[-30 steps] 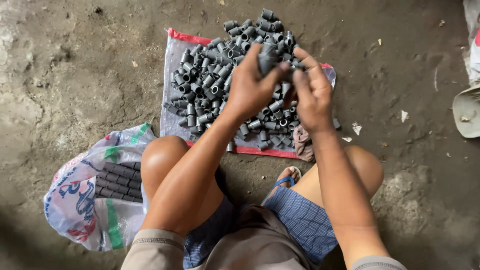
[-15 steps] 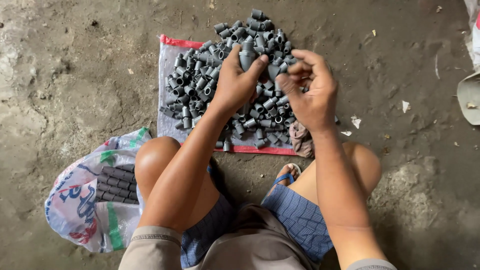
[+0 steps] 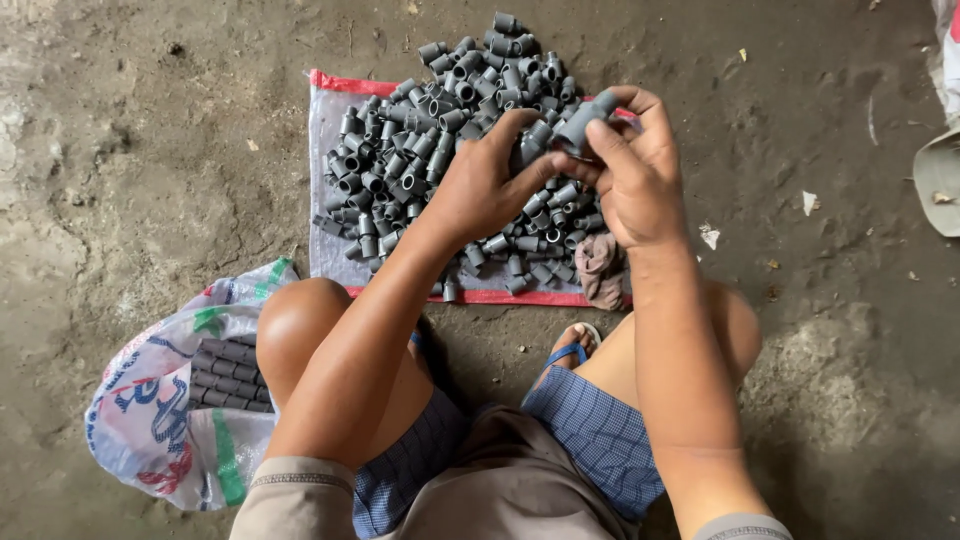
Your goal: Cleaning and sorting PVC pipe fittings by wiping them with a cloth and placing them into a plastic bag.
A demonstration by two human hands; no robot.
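A heap of short grey pipe fittings (image 3: 420, 150) lies on a plastic sheet with red edges (image 3: 335, 85) spread on the ground. My right hand (image 3: 635, 175) holds one grey fitting (image 3: 582, 122) above the heap, pinched between thumb and fingers. My left hand (image 3: 490, 185) is close beside it, its fingertips meeting the same fitting and another grey piece (image 3: 525, 152) under its fingers. Both hands hover over the right part of the heap.
A printed woven sack (image 3: 165, 420) at my left knee holds neatly stacked grey fittings (image 3: 225, 375). A crumpled cloth (image 3: 600, 268) lies at the sheet's near right corner. My foot in a blue sandal (image 3: 570, 350) rests below. A pale object (image 3: 940, 180) sits at the right edge.
The view has shifted, so the heap sits a little higher and left in frame. My hands stayed together over the heap, turning the fitting between the fingers.
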